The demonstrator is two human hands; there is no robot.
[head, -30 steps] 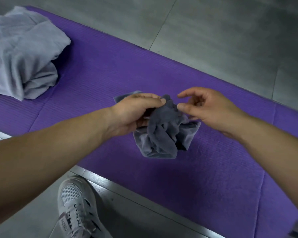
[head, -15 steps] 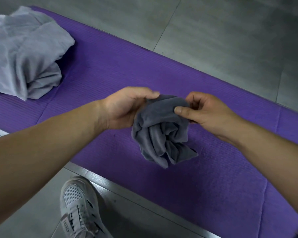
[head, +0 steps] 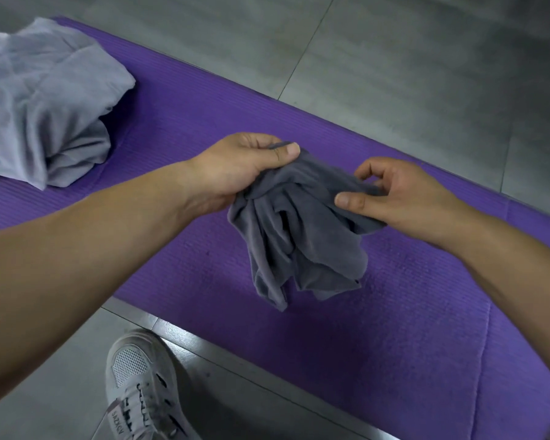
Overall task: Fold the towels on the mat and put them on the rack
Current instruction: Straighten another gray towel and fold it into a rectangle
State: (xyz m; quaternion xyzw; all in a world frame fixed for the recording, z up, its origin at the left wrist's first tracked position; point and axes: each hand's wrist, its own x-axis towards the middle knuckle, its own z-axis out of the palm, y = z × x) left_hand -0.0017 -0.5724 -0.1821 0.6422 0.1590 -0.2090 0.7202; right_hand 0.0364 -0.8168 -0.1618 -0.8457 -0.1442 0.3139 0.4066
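Note:
A crumpled dark grey towel (head: 299,242) hangs in the air above the purple mat (head: 378,328). My left hand (head: 245,166) grips its upper left part, thumb pressed over the cloth. My right hand (head: 391,198) pinches the towel's upper right edge between thumb and curled fingers. The towel's lower folds dangle loose just over the mat. A second towel, light grey (head: 42,103), lies bunched on the mat at the far left. No rack is in view.
The mat lies on a grey tiled floor (head: 394,58). A metal strip (head: 235,360) runs along the mat's near edge. My white sneaker (head: 140,389) stands on the floor below the left arm.
The dark towel has been lifted off the mat. My right hand went from open beside it to pinching its edge, and both hands have drawn apart, spreading the cloth a little.

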